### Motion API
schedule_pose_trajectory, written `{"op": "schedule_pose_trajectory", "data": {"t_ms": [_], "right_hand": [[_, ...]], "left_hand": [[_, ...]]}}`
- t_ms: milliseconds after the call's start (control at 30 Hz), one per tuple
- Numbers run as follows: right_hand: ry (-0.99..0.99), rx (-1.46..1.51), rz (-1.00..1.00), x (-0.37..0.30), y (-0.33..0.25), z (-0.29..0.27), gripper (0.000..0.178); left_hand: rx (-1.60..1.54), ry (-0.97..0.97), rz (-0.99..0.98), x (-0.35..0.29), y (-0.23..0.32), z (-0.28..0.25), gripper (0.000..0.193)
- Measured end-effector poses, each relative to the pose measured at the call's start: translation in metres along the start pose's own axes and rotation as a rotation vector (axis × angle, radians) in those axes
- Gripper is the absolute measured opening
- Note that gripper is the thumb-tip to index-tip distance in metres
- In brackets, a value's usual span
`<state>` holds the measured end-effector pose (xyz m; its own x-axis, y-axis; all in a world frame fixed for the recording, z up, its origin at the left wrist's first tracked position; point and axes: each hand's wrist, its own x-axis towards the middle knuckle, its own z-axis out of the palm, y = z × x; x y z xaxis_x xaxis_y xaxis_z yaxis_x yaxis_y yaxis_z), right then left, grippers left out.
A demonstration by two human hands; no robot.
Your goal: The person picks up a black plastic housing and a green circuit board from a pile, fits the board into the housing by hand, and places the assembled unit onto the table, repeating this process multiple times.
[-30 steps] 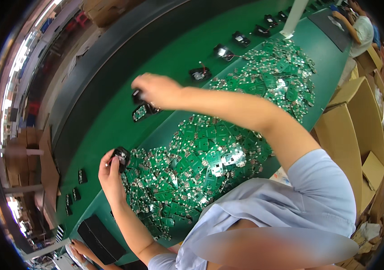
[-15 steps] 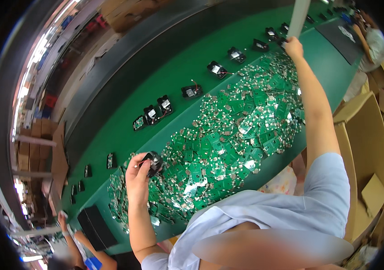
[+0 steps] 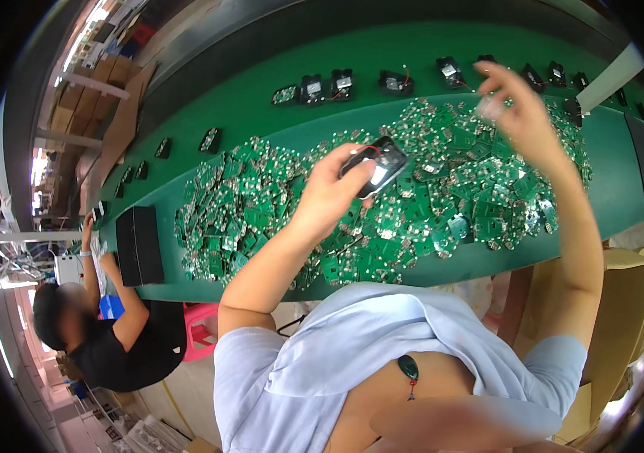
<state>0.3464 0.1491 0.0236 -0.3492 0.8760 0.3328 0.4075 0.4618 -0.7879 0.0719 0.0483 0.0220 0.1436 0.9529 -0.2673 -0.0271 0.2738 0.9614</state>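
The black case [image 3: 388, 160] is pinched between the left hand's [image 3: 331, 187] thumb and fingers, its long axis slanting up-right, well apart leftward from the right hand [image 3: 517, 115], whose fingers are too blurred to tell if they pinch anything.

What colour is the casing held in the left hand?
The casing is black, seen best in the head view.

The left grip [image 3: 338, 180] is clasped; the outstretched right grip [image 3: 517, 109] is loosely spread.
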Motion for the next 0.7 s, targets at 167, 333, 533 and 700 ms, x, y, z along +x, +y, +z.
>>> {"op": "schedule_pose_trajectory", "data": {"t_ms": [167,333,533,700], "right_hand": [[-0.113,-0.291,-0.458,-0.039,-0.093,0.089,0.048],[-0.136,-0.220,-0.663,-0.050,-0.095,0.132,0.017],[-0.214,0.080,-0.469,-0.041,-0.104,0.150,0.029],[-0.098,-0.367,0.051,0.004,-0.039,0.148,0.026]], "left_hand": [[0.273,-0.009,0.188,-0.020,-0.025,-0.003,0.017],[0.045,-0.047,0.007,-0.040,-0.027,-0.037,0.016],[0.054,0.045,0.044,-0.060,-0.045,-0.071,0.013],[-0.126,0.214,0.027,-0.055,-0.046,-0.098,0.008]]}}
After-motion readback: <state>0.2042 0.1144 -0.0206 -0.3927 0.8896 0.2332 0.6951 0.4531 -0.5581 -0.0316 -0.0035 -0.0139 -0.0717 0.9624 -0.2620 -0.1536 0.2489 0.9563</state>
